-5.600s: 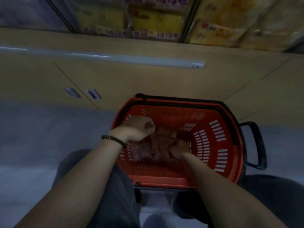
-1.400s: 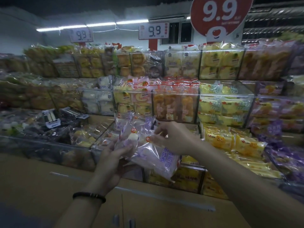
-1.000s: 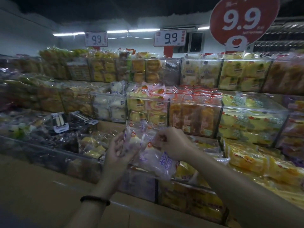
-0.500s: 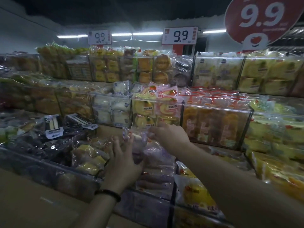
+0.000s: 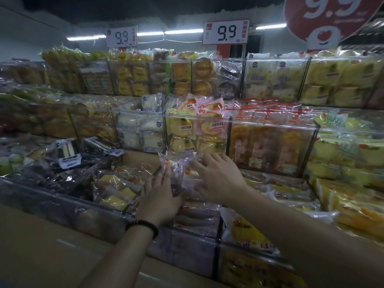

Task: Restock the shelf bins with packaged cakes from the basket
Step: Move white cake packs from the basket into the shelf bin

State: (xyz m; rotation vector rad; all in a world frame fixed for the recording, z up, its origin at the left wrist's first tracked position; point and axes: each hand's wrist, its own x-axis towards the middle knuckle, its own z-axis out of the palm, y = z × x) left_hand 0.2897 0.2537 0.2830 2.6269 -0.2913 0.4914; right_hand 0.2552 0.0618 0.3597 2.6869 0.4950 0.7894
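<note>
Several clear packaged cakes [image 5: 180, 168] with purple print and small red logos sit bunched between my hands, just above a clear front-row shelf bin [image 5: 193, 249] that holds more purple packs. My left hand [image 5: 160, 197], a dark bracelet on its wrist, grips the bunch from the left side. My right hand [image 5: 218, 178] lies on the packs from the right with its fingers spread and fairly straight. The basket is out of view.
Clear bins of wrapped cakes fill three tiers: yellow packs [image 5: 247, 231] right of the purple bin, yellow-brown packs [image 5: 116, 190] left of it, dark packs [image 5: 68, 156] further left. Orange roll packs [image 5: 209, 125] stand behind. Price signs [image 5: 225, 32] reading 9.9 hang above. A tan counter ledge [image 5: 37, 246] runs below.
The view rose from the red basket to the shelf. Both hands carried the bunch of packs forward and down toward the purple bin. My right hand went from pinching a pack to lying spread on them.
</note>
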